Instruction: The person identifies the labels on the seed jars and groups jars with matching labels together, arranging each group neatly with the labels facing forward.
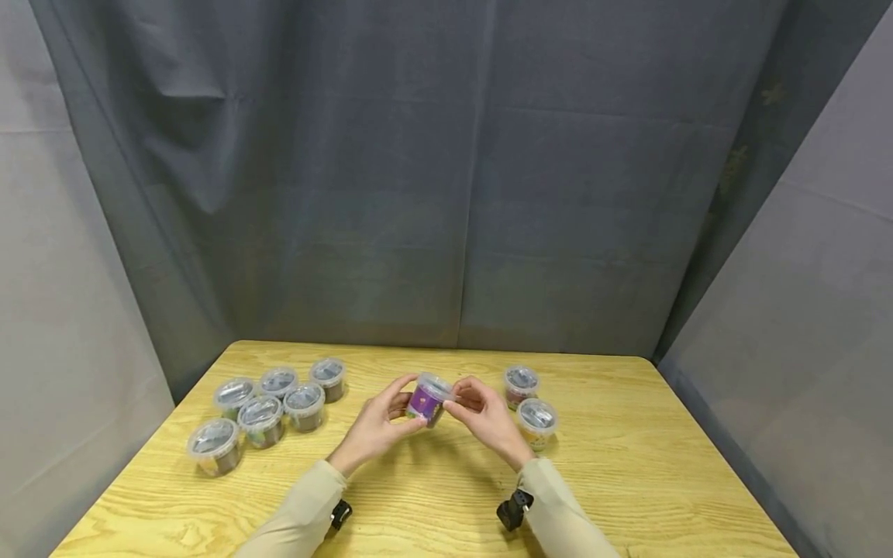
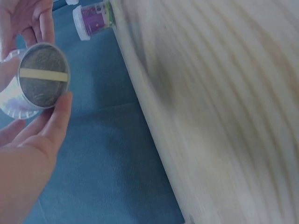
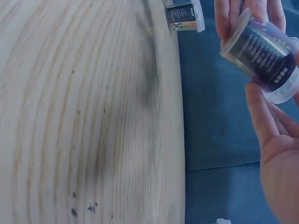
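Observation:
Above the middle of the table, a small clear plastic tub with a purple label [image 1: 427,403] is held tilted between both hands. My left hand [image 1: 373,430] grips its side, with the thumb low on the label. My right hand [image 1: 488,425] pinches the edge at the lidded end from the other side. The left wrist view shows the tub's round grey base [image 2: 43,88], crossed by a pale yellow strip. A dark part of the label with white print [image 3: 264,56] faces the right wrist camera. Its lid appears to be on.
Several similar lidded tubs [image 1: 261,422] stand grouped on the left of the wooden table [image 1: 642,465]. Two more tubs, one behind [image 1: 522,381] and one with an orange label [image 1: 537,422], stand just right of my right hand. A dark curtain [image 1: 391,194] hangs behind the table.

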### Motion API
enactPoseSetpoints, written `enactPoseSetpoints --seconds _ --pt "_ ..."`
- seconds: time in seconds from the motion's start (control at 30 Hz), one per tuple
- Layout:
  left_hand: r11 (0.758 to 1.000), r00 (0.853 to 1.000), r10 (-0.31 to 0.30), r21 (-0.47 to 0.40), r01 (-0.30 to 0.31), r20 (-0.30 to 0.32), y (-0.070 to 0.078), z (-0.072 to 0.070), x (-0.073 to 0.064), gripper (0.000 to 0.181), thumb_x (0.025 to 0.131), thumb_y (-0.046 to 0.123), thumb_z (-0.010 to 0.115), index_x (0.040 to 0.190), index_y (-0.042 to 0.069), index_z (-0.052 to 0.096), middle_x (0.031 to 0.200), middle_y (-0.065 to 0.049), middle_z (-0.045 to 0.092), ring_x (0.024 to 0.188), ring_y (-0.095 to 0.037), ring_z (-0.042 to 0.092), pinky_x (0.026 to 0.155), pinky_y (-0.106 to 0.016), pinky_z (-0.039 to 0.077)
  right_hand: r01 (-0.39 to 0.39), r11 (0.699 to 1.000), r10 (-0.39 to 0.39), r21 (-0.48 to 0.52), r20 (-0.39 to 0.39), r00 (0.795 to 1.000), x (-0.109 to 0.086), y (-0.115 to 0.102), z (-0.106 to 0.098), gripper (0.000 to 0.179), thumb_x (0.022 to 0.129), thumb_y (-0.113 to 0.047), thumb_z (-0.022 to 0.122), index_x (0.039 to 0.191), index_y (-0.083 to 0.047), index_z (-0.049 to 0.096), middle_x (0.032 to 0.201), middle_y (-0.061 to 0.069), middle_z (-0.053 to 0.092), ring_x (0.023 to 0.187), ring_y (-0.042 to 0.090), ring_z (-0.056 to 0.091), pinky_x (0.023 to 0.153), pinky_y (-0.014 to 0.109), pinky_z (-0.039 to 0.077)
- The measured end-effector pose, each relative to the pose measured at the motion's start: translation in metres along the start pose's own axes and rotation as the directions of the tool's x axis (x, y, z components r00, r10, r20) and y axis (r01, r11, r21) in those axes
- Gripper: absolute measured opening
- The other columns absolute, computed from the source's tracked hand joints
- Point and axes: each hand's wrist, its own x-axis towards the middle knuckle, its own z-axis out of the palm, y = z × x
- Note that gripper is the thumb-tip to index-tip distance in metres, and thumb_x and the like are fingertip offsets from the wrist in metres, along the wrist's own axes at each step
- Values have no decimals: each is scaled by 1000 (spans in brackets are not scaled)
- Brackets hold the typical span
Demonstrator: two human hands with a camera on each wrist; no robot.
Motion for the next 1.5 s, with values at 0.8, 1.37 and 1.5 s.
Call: enactPoseSetpoints --seconds 0.8,1.37,1.5 --pt "1000 1000 -23 -2 23 -8 4 19 10 73 88 17 74 150 29 36 132 -19 61 120 -31 61 102 -48 49 -57 997 58 53 -28 998 3 -5 -8 28 86 -29 77 91 -9 58 94 7 66 94 17 67 74 27 52" --pt "982 987 37 189 -6 -159 5 28 8 73 83 18 79 147 17 44 118 -14 68 104 -26 67 90 -41 57 -121 990 109 -76 -143 984 5 -14 -3 28 83 -37 79 86 -14 64 94 2 74 93 16 70 78 30 56" --pt "996 995 9 90 0 -103 4 24 8 71 85 19 77 148 24 44 123 -16 67 107 -28 67 94 -44 55 -90 996 90 4 -134 987 6 -9 -7 25 83 -28 79 84 -10 62 91 4 72 93 16 69 81 30 55"
